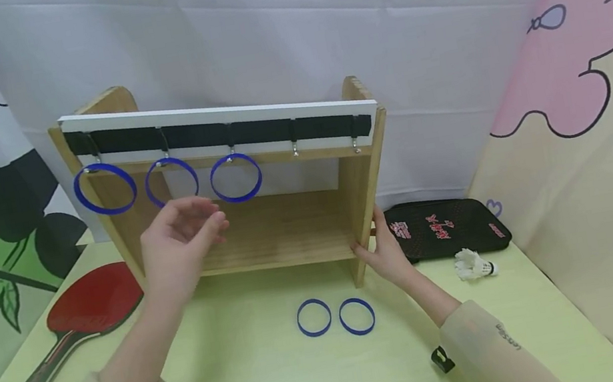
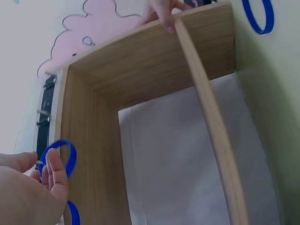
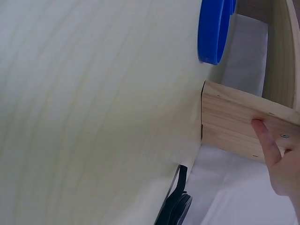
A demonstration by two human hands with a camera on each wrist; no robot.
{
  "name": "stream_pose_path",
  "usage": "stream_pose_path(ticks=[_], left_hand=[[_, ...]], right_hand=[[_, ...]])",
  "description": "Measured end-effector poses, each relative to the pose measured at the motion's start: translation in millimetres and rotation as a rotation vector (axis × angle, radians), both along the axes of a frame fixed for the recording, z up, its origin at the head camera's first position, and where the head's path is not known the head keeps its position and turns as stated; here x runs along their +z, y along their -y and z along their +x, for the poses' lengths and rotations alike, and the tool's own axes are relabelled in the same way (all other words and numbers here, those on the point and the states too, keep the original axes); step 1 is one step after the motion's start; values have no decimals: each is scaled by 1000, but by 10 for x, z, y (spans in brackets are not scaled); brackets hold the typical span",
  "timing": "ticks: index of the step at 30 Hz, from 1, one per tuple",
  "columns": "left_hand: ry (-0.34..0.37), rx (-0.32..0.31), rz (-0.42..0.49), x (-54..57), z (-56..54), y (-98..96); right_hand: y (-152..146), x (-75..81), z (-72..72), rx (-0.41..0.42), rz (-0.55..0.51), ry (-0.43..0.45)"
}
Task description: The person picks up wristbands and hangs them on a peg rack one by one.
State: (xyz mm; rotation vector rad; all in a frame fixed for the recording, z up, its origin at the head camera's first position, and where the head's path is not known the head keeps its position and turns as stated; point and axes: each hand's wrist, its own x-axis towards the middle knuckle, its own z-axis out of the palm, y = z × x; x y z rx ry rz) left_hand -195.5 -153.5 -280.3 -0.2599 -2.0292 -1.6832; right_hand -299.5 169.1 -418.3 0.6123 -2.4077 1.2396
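Note:
A wooden rack (image 1: 276,230) stands on the table with a white strip (image 1: 208,114) bearing a black band and several small metal hooks across its top. Three blue rings (image 1: 236,178) hang from the hooks on the left and middle; two hooks to the right carry none. My left hand (image 1: 177,239) hovers in front of the hanging rings, its fingers loosely bent with nothing held between them, overlapping a ring (image 2: 70,157) in the left wrist view. With thumb on the front edge and fingers along the outside, my right hand (image 1: 385,253) grips the rack's right side panel (image 3: 234,112).
Two more blue rings (image 1: 313,318) lie on the table before the rack. A red table tennis bat (image 1: 95,301) rests at the left. To the right are a black case (image 1: 449,228) and a shuttlecock (image 1: 474,264). Behind hangs a white cloth (image 1: 278,20).

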Motion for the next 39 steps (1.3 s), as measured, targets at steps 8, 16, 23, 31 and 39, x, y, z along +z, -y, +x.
stream_pose_path(ticks=[8,16,23,31,39], left_hand=[[17,-44,-216,-213,73,-115],[-9,-169,-400,-423,71,-190],[-27,-276,-558,-694,62,-229],[88,-485,-711,-1054,-22,-285],[118,-614,-742,-1300,-200,-286]], right_hand=[[17,74,60,40,-14,4],[62,299,259,82,-19,4],[67,286,240,88,-25,6],[69,289,235,83,-28,17],[68,293,233,93,-25,31]])
